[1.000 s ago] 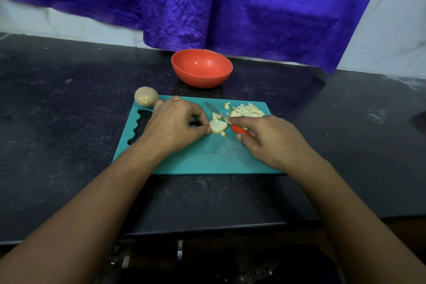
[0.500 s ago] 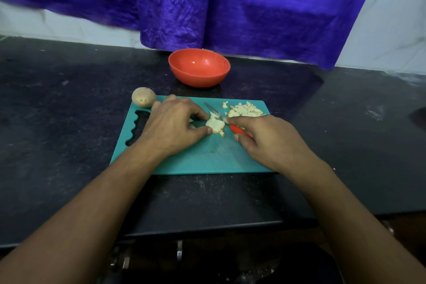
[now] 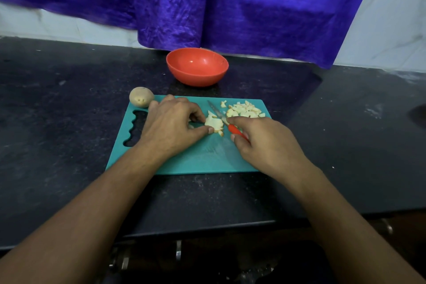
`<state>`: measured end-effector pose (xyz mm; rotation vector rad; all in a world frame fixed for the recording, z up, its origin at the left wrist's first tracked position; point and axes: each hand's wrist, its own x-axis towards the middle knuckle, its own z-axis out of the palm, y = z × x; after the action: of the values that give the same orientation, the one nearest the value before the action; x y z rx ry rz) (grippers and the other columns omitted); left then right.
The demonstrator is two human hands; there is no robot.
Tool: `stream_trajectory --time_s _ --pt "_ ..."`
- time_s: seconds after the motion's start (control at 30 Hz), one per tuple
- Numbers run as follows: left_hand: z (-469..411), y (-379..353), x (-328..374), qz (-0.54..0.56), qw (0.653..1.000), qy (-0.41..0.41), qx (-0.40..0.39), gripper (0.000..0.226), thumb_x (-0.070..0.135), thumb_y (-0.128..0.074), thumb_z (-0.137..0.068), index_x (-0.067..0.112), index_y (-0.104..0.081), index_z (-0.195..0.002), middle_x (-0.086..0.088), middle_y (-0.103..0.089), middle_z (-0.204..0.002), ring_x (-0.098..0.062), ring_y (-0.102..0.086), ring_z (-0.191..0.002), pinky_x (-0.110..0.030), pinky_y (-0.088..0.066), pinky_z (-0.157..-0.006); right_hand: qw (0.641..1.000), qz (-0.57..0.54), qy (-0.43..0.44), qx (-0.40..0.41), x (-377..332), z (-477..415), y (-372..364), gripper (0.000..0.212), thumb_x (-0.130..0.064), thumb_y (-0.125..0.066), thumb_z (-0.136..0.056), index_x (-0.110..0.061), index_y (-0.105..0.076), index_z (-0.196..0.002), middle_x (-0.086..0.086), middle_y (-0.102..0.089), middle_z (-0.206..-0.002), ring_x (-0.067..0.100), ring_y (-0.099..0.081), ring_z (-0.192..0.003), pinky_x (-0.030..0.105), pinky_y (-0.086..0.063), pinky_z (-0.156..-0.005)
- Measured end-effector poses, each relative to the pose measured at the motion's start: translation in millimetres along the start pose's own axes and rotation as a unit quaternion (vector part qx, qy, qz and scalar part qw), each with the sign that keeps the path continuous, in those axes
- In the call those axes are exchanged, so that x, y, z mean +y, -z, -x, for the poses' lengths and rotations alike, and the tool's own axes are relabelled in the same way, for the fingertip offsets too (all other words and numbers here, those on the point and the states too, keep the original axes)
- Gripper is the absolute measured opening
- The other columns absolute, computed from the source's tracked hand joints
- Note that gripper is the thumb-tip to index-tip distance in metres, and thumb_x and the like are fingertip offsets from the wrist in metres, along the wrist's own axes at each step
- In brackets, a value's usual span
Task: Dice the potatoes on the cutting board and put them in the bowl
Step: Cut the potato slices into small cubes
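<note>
A teal cutting board (image 3: 196, 159) lies on the black counter. My left hand (image 3: 170, 124) pinches a pale potato piece (image 3: 214, 122) at the board's middle. My right hand (image 3: 265, 143) grips the red handle of a small knife (image 3: 224, 120), whose blade lies across the right side of that piece. A heap of diced potato (image 3: 245, 110) sits at the board's far right corner. One whole unpeeled potato (image 3: 141, 97) rests at the far left corner. The orange bowl (image 3: 197, 67) stands behind the board; I see nothing inside it.
The black counter (image 3: 69, 122) stretches to both sides, its front edge close to me. A purple cloth (image 3: 207, 2) hangs over the white tiled wall right behind the bowl. The board has a wavy handle cut-out (image 3: 136, 129) on its left.
The knife blade has shifted slightly along the potato piece while my left hand keeps its pinch. The head camera has drifted a little.
</note>
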<state>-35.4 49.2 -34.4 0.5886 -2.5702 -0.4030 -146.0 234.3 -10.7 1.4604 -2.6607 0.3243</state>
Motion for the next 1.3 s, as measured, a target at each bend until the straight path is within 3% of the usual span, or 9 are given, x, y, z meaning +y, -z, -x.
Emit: stream_trajectory --time_s 0.1,0.33,0.4,0.5,0.63,0.9,1.1,1.3 --pt "1 0 2 -0.008 1.000 0.007 0.004 0.033 0.067 -0.071 -0.078 0.039 -0.072 -0.094 0.016 -0.067 -0.102 -0.013 -0.054 -0.109 -0.041 -0.040 -0.089 1.000 0.008 0.005 -0.002 -1 -4 -1 0.046 -0.043 -0.050 -0.101 -0.042 -0.048 -0.147 -0.008 -0.069 -0.122 0.019 -0.061 -0.112 0.037 -0.050 -0.082" --pt "2 -2 8 -0.038 0.999 0.008 0.010 0.039 0.069 -0.067 -0.079 0.037 -0.068 -0.102 0.013 -0.063 -0.107 -0.016 -0.052 -0.108 -0.042 -0.040 -0.088 1.000 0.009 0.004 -0.002 -1 -10 1 0.046 -0.042 -0.051 -0.101 -0.044 -0.048 -0.146 -0.007 -0.067 -0.129 0.020 -0.061 -0.116 0.037 -0.050 -0.083" --pt "0 -4 7 -0.048 0.999 -0.003 0.008 0.050 0.070 -0.065 -0.080 0.036 -0.067 -0.118 0.010 -0.060 -0.119 -0.019 -0.049 -0.114 -0.045 -0.040 -0.092 1.000 0.004 -0.011 0.009 1 -9 2 0.045 -0.042 -0.051 -0.101 -0.042 -0.049 -0.147 -0.009 -0.068 -0.119 0.020 -0.062 -0.111 0.035 -0.048 -0.078" --pt "-4 -7 5 -0.069 0.997 -0.036 -0.023 0.068 0.069 -0.059 -0.085 0.030 -0.057 -0.141 0.008 -0.048 -0.144 -0.022 -0.037 -0.132 -0.048 -0.033 -0.105 0.999 -0.010 -0.029 0.025 0 -4 1 0.044 -0.041 -0.051 -0.102 -0.040 -0.051 -0.145 -0.012 -0.057 -0.085 0.015 -0.059 -0.090 0.032 -0.040 -0.068" --pt "-11 -10 2 -0.074 0.992 -0.053 -0.085 0.068 0.066 -0.052 -0.092 0.028 -0.051 -0.148 0.003 -0.034 -0.162 -0.024 -0.022 -0.149 -0.061 -0.015 -0.120 0.998 -0.032 -0.037 0.033 0 2 1 0.043 -0.039 -0.052 -0.101 -0.040 -0.052 -0.144 -0.014 -0.042 -0.066 0.010 -0.050 -0.072 0.031 -0.038 -0.062" --pt "-13 -13 2 -0.067 0.994 -0.047 -0.067 0.064 0.070 -0.054 -0.088 0.031 -0.061 -0.138 0.008 -0.046 -0.153 -0.018 -0.029 -0.145 -0.061 -0.014 -0.121 0.997 -0.050 -0.047 0.023 -3 9 7 0.043 -0.038 -0.052 -0.101 -0.039 -0.053 -0.144 -0.014 -0.045 -0.067 0.006 -0.048 -0.065 0.028 -0.031 -0.054" --pt "-9 -14 8 -0.089 0.995 -0.044 -0.034 0.062 0.071 -0.052 -0.088 0.030 -0.067 -0.131 0.009 -0.055 -0.141 -0.017 -0.039 -0.137 -0.057 -0.019 -0.118 0.996 -0.065 -0.053 0.030 -10 16 4 0.043 -0.037 -0.053 -0.100 -0.039 -0.054 -0.143 -0.012 -0.043 -0.064 0.009 -0.049 -0.070 0.031 -0.036 -0.061" --pt "-6 -12 8 -0.067 0.997 -0.037 -0.026 0.068 0.076 -0.042 -0.079 0.034 -0.068 -0.127 0.011 -0.059 -0.133 -0.017 -0.044 -0.132 -0.053 -0.027 -0.113 0.996 -0.049 -0.062 0.034 -25 18 0 0.044 -0.038 -0.048 -0.102 -0.039 -0.049 -0.146 -0.010 -0.060 -0.078 0.010 -0.054 -0.068 0.031 -0.044 -0.063"
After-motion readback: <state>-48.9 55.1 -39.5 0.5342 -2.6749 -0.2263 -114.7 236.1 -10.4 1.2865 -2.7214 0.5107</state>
